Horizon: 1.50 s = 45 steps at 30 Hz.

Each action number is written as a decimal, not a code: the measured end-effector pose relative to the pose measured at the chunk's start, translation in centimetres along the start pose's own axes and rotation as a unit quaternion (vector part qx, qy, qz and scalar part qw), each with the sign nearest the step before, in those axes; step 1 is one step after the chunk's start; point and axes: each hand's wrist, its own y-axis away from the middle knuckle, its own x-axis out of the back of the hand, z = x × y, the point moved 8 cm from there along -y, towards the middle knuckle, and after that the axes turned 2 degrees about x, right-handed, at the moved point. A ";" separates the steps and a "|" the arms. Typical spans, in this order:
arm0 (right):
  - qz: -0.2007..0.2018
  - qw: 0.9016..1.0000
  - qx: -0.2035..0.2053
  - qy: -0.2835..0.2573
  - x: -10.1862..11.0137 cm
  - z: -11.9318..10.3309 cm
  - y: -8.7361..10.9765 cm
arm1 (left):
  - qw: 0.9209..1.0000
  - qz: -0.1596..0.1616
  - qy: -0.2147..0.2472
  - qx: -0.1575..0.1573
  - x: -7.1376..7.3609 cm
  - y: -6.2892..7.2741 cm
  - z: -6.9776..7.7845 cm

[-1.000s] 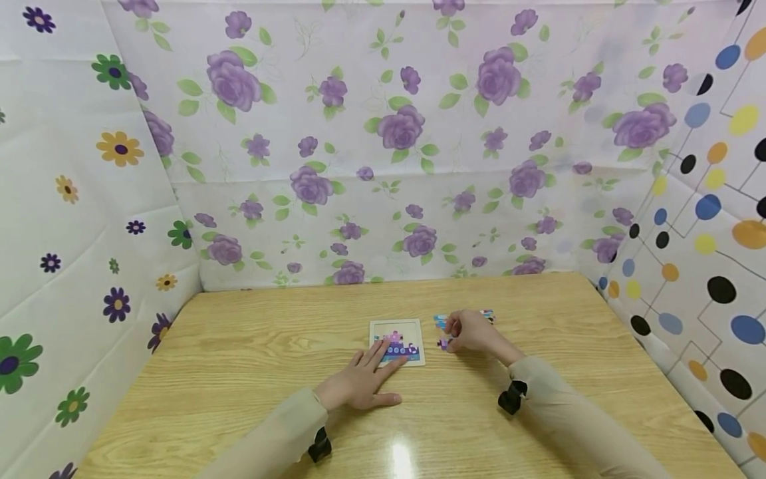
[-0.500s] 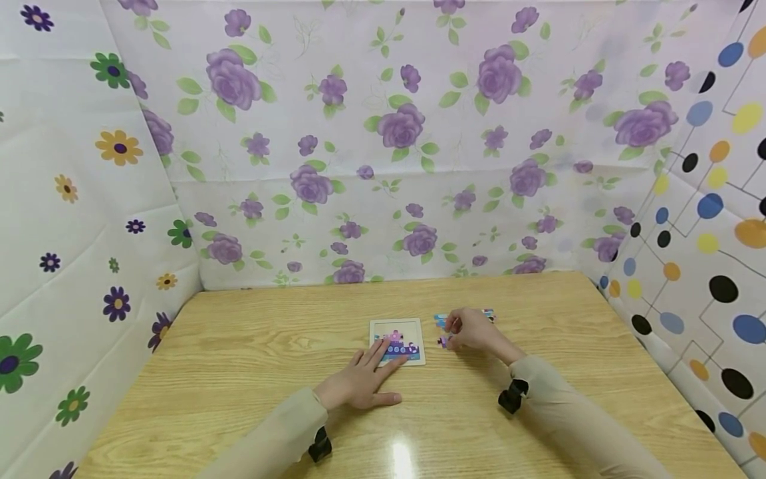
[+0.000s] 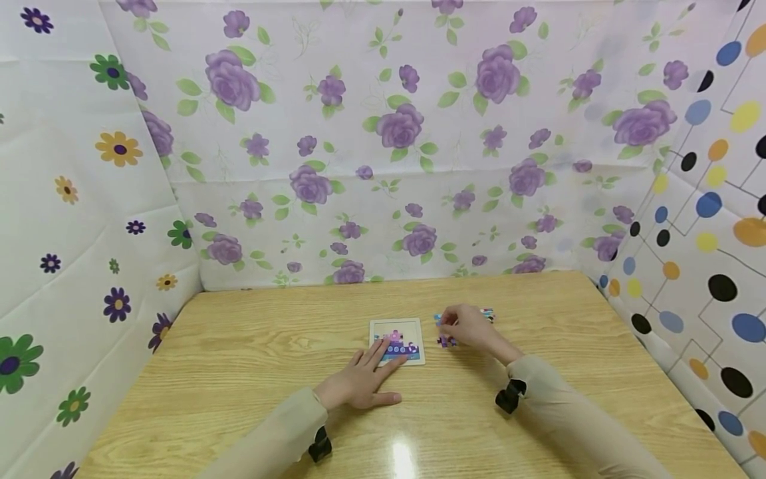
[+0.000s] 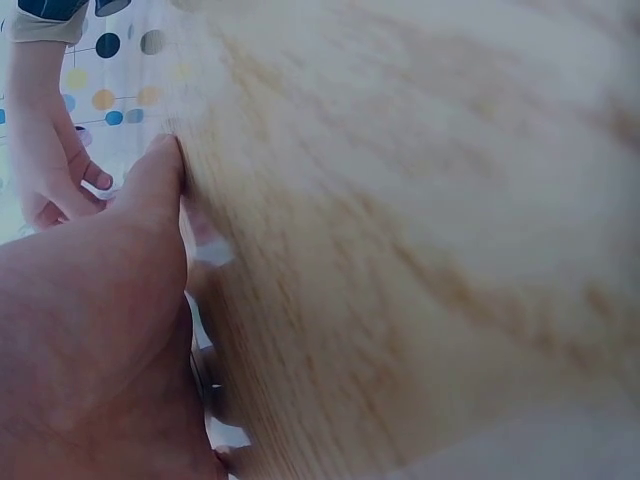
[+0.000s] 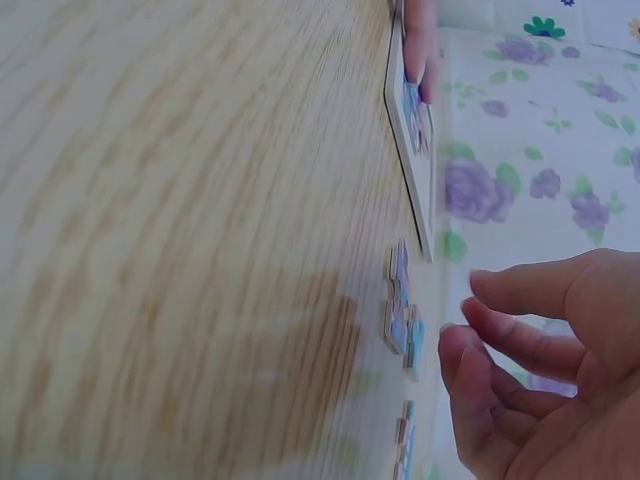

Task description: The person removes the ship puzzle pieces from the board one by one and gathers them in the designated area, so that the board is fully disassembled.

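Note:
A white-framed jigsaw puzzle tray [image 3: 395, 320] lies on the table, partly filled with a purple, pink and blue picture. My left hand [image 3: 362, 386] rests flat with spread, straight fingers over its lower left part. To the right of the tray, my right hand [image 3: 473, 327] hovers with bent fingers over loose puzzle pieces. In the right wrist view, a gap separates thumb and fingers, and no piece shows between them. Purple puzzle pieces [image 3: 445, 341] lie just below those fingertips. Blue puzzle pieces [image 3: 438, 318] peek out behind the hand, which hides part of the group.
More puzzle pieces [image 3: 489, 315] lie beyond the right hand. The wooden table [image 3: 269, 352] meets a flowered cloth wall [image 3: 359, 219] at the back. Patterned cloth also hangs at both sides. Each wrist wears a black camera mount [image 3: 510, 396].
My right hand has shifted slightly left and away from the purple puzzle pieces, so more of them shows below the fingers. The left hand stays in place on the tray.

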 end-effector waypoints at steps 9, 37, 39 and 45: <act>-0.004 0.999 -0.009 -0.033 -0.7 -0.2 -0.7 | 1.000 0.006 -0.009 -0.001 0.0 0.0 -0.1; -0.085 0.989 0.054 -0.107 -6.6 -5.2 -2.8 | 1.000 -0.003 -0.017 0.009 -0.2 -0.1 -0.1; -0.082 0.990 0.051 -0.106 -6.9 -5.3 -2.9 | 1.000 -0.005 -0.020 0.011 -0.3 -0.1 -0.1; -0.070 0.993 0.030 -0.087 -7.1 -5.1 -3.2 | 1.000 -0.005 -0.019 0.015 -0.3 -0.1 -0.2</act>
